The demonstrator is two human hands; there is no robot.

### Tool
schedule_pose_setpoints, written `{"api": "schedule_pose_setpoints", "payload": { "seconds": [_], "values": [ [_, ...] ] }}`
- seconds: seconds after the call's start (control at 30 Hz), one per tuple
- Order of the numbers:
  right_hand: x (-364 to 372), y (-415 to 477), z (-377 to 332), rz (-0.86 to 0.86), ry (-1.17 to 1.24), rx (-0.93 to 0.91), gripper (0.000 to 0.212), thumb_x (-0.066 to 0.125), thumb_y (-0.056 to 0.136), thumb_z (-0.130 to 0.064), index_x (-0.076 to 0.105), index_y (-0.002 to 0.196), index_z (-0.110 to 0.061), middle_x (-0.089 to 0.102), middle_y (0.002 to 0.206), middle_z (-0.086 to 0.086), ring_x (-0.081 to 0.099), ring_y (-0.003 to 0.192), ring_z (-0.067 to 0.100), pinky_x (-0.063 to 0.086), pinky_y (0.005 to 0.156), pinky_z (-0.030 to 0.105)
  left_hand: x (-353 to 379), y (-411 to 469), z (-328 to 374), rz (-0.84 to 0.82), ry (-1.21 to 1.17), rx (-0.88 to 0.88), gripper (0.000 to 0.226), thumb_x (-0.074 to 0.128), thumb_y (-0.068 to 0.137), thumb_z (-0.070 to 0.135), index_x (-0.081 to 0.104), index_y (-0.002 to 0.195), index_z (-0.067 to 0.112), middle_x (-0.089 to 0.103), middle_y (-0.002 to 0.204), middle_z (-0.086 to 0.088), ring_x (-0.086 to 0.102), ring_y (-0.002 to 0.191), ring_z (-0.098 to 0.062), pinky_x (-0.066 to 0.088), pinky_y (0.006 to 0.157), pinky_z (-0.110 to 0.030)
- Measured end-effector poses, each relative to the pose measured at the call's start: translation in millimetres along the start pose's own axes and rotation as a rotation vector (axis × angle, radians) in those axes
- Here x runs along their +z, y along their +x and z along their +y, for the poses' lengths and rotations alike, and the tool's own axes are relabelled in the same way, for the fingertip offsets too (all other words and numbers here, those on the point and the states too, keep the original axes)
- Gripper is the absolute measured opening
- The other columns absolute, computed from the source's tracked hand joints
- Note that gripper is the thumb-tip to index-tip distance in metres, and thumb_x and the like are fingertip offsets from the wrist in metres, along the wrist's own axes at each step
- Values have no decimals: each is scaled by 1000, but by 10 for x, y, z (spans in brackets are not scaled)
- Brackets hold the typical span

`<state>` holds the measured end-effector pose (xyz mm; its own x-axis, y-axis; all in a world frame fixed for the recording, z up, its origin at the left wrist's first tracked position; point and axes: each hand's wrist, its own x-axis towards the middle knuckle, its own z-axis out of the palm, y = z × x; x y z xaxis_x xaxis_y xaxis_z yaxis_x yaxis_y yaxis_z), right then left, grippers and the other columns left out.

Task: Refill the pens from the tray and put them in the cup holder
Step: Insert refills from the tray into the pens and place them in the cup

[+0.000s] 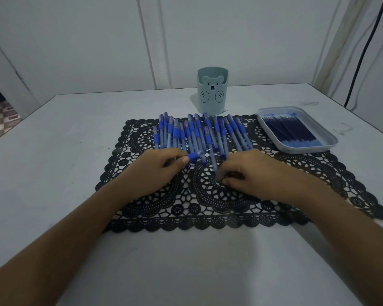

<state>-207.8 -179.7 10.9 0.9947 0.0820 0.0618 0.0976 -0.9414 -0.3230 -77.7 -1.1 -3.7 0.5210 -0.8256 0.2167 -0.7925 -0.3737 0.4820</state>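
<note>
Pens (195, 133) spread on a black lace mat (208, 206).
Left hand (157, 171) grips a tip (194, 156); right hand (250, 173) pinches a barrel (212, 159). White bench (186, 261), cup (212, 93), tray (332, 141), pale wall (75, 40).

Likely a home — lace placemat (208, 206), bear-faced cup holder (212, 93).

Black lace mat (219, 195); matt plastic cup holder (212, 96); smooth table (53, 151).
</note>
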Motion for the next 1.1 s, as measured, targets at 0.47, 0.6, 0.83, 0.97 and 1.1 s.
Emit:
{"api": "schedule_pose_setpoints", "payload": {
  "seconds": [0.47, 0.6, 0.83, 0.97, 1.1],
  "values": [
    [-98, 26, 60, 326, 525, 203, 5, 59, 84, -31, 60, 89, -28, 59, 76, -6, 52, 59, -2, 47, 59, 13, 18, -18, 57, 13, -30, 36, 20, 45, 93, 31, 63, 98, 25, 48, 52, 9, 42, 46, -6, 37, 48, -14],
    [-43, 51, 15, 280, 647, 259, 7, 63, 83, -23, 66, 89, -22, 61, 61, -3, 52, 49, 4, 48, 51, 18, 62, -16, 87, -17, -8, 64, 22, 45, 93, 32, 64, 100, 24, 48, 53, 11, 46, 47, -1, 37, 48, -10],
    [-134, 45, 163, 334, 952, 386, 11, 54, 88, -7, 61, 80, -8, 61, 60, 0, 55, 48, 6, 47, 48, 16, 61, -12, 33, 11, -18, 66, 15, 45, 93, 31, 58, 98, 33, 50, 54, 10, 47, 48, -6, 38, 47, -14],
    [-286, 31, 344, 603, 1034, 492, 12, 49, 92, -7, 58, 83, -6, 58, 68, 4, 56, 52, 7, 51, 51, 15, 48, 9, -44, 63, -1, 40, 13, 44, 93, 31, 56, 98, 35, 53, 55, 6, 46, 48, -6, 35, 46, -15],
    [-366, -18, 555, 984, 761, 628, 12, 50, 93, -12, 60, 92, -6, 62, 69, 4, 58, 53, 5, 55, 60, 22, 45, 23, -71, 101, 4, -12, 18, 45, 94, 30, 60, 103, 27, 53, 55, 6, 46, 47, -2, 38, 50, -13]
  ]
}}
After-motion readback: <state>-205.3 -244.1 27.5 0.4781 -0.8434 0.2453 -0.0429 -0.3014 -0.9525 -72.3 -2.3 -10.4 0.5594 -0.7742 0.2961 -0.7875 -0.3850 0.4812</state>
